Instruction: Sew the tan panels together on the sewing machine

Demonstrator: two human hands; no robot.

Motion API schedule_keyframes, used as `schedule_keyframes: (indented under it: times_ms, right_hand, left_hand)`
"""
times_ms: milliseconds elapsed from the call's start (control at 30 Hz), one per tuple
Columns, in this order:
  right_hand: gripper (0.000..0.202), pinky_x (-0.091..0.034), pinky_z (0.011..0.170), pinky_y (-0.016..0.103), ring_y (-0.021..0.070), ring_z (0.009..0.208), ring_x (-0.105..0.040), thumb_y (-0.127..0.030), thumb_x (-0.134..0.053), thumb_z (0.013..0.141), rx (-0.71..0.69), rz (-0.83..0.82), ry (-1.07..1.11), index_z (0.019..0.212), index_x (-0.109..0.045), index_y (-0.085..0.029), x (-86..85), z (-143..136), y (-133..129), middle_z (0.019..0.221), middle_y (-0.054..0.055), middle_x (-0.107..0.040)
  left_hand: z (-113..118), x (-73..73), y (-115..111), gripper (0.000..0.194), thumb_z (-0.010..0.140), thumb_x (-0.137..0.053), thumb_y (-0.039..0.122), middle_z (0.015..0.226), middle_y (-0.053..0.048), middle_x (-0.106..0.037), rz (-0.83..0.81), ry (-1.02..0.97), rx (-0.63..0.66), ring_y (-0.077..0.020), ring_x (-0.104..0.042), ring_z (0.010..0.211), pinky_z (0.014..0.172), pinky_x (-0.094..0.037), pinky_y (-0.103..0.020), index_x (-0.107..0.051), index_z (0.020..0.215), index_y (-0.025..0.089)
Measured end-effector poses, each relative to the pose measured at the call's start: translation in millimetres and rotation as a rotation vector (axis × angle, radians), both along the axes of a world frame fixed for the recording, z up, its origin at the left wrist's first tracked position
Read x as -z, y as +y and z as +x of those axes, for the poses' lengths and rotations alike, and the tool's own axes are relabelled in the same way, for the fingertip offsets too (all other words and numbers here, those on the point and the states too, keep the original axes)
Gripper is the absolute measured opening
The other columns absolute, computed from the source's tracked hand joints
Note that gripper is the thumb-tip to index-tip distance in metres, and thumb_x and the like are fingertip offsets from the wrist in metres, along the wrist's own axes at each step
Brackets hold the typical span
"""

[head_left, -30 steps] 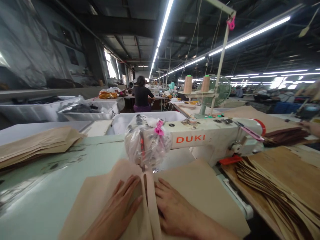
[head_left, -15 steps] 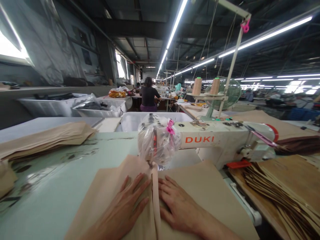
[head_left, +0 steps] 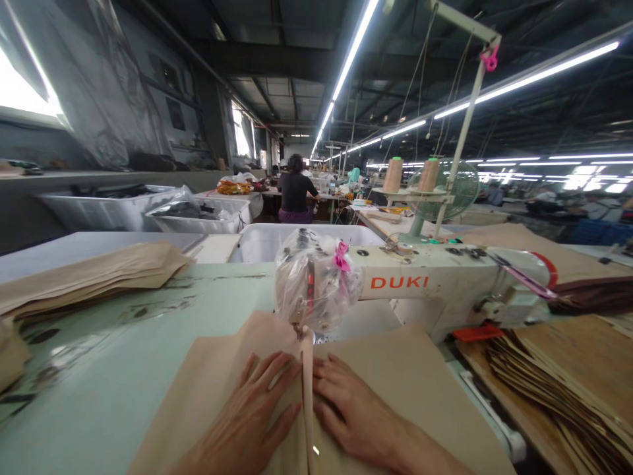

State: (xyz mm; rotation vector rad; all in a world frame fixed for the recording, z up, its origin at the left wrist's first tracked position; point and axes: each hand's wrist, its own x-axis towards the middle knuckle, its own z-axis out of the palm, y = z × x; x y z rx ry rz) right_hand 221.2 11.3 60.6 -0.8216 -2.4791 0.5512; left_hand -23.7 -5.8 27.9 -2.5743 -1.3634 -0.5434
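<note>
Beige fabric (head_left: 390, 356) lies under the head of a white sewing machine (head_left: 420, 282), whose needle end is wrapped in clear plastic. A narrow folded strip (head_left: 307, 389) runs down the middle of the fabric from the presser foot. My left hand (head_left: 252, 409) rests flat on the fabric left of the strip, fingers spread a little. On the other side my right hand (head_left: 353, 412) lies on the fabric, its fingertips against the strip's right edge, fingers stretched out. Neither hand grips anything.
Stacked beige pieces (head_left: 93, 274) lie on the pale green table (head_left: 123, 356) at left. Brown-edged pieces (head_left: 578, 369) are piled at right. Thread cones (head_left: 394, 175) stand behind the machine. A person (head_left: 295, 191) in black sits farther back, beyond white bins (head_left: 198, 221).
The fingers of my left hand are drawn in slightly and a little lower. My right hand is nearly unchanged. The view has shifted slightly, so the machine appears a bit lower and farther right.
</note>
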Motion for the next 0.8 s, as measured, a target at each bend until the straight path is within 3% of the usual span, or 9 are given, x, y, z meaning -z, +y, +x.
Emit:
schedule_keyframes:
  times_ms: [100, 167, 300, 500, 667, 800]
  right_hand:
    - [0.038, -0.042, 0.112, 0.034, 0.0166, 0.123, -0.056, -0.009, -0.039, 0.096, 0.178, 0.045, 0.184, 0.122, -0.065, -0.020, -0.3, -1.2, 6.4, 0.129, 0.008, -0.063]
    - [0.038, -0.046, 0.107, 0.034, 0.0179, 0.119, -0.057, -0.008, -0.039, 0.094, 0.222, 0.116, 0.230, 0.122, -0.063, -0.019, -3.6, -4.2, 10.3, 0.125, 0.009, -0.063]
    - [0.034, -0.033, 0.117, 0.042, 0.0220, 0.126, -0.052, -0.012, -0.047, 0.095, 0.054, 0.240, 0.063, 0.126, -0.059, -0.018, -7.3, -13.3, 19.8, 0.129, 0.008, -0.061]
    - [0.017, -0.042, 0.102, 0.039, 0.0228, 0.108, -0.058, -0.015, -0.051, 0.093, 0.074, 0.233, -0.116, 0.103, -0.065, -0.017, -6.9, -16.3, 33.2, 0.108, 0.007, -0.068]
    - [0.021, -0.029, 0.115, 0.034, 0.0191, 0.123, -0.053, -0.015, -0.048, 0.096, 0.003, 0.175, -0.099, 0.112, -0.062, -0.016, -11.1, -13.4, 32.7, 0.130, 0.007, -0.063]
    - [0.029, -0.028, 0.117, 0.033, 0.0199, 0.128, -0.049, -0.021, -0.044, 0.100, 0.031, 0.190, -0.139, 0.125, -0.059, -0.015, -9.6, -13.4, 29.6, 0.137, 0.008, -0.059]
  left_hand:
    - [0.8, -0.3, -0.2, 0.054, 0.101, -0.052, 0.046, 0.146, -0.005, -0.055, 0.018, 0.006, 0.001, -0.0284, -0.052, 0.135, 0.109, -0.044, -0.063, -0.038, 0.151, 0.033]
    - [0.1, 0.4, -0.6, 0.055, 0.100, -0.052, 0.048, 0.146, -0.005, -0.056, 0.039, 0.020, 0.003, -0.0290, -0.053, 0.134, 0.107, -0.045, -0.064, -0.037, 0.151, 0.033]
    - [-0.4, 0.8, -0.8, 0.058, 0.099, -0.054, 0.046, 0.144, -0.006, -0.057, 0.106, 0.045, 0.005, -0.0294, -0.055, 0.131, 0.105, -0.048, -0.062, -0.036, 0.152, 0.029]
    - [2.7, -2.3, 0.3, 0.058, 0.095, -0.059, 0.046, 0.139, -0.008, -0.061, 0.178, 0.050, 0.009, -0.0297, -0.060, 0.126, 0.106, -0.050, -0.055, -0.044, 0.148, 0.026]
    - [2.2, -3.2, -0.5, 0.059, 0.098, -0.055, 0.047, 0.141, -0.008, -0.060, 0.168, 0.071, 0.008, -0.0301, -0.059, 0.128, 0.100, -0.052, -0.061, -0.038, 0.151, 0.026]
    - [3.3, -4.2, -1.4, 0.062, 0.097, -0.056, 0.045, 0.140, -0.008, -0.061, 0.198, 0.082, -0.002, -0.0296, -0.060, 0.127, 0.100, -0.053, -0.060, -0.036, 0.152, 0.026]
